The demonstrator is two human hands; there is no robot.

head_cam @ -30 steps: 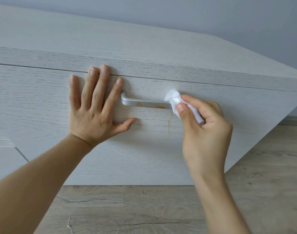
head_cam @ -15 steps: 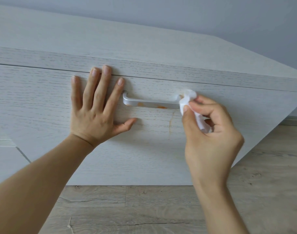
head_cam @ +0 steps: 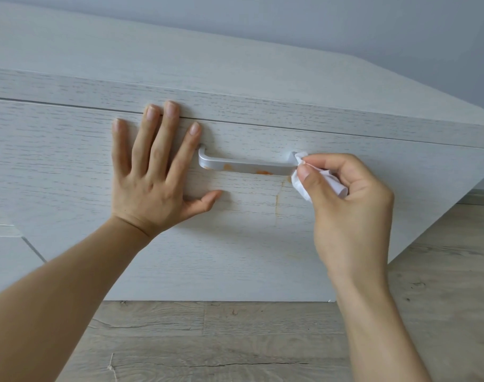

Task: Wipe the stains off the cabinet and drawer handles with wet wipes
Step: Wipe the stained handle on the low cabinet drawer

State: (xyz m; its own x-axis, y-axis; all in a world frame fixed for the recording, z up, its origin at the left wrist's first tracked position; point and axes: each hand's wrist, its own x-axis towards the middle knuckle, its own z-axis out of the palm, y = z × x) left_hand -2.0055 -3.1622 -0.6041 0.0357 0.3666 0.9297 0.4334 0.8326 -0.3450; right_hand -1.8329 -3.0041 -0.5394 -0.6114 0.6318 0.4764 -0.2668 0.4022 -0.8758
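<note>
A silver bar handle (head_cam: 243,164) sits on the pale wood-grain drawer front (head_cam: 70,166). Orange stains mark the handle's lower edge, and a thin orange drip runs down the drawer front below its right part. My right hand (head_cam: 348,205) pinches a crumpled white wet wipe (head_cam: 304,177) against the handle's right end. My left hand (head_cam: 155,172) lies flat with fingers spread on the drawer front, just left of the handle, fingertips at the seam under the cabinet top.
The cabinet top (head_cam: 180,64) slopes away toward a grey wall (head_cam: 345,26). Grey-brown wood-look floor (head_cam: 235,340) lies below the drawer front and to the right. A lower panel edge shows at the far left (head_cam: 4,244).
My right hand slid the wipe rightward along the handle to its right end, uncovering more of the stained bar. My left hand stayed flat in place.
</note>
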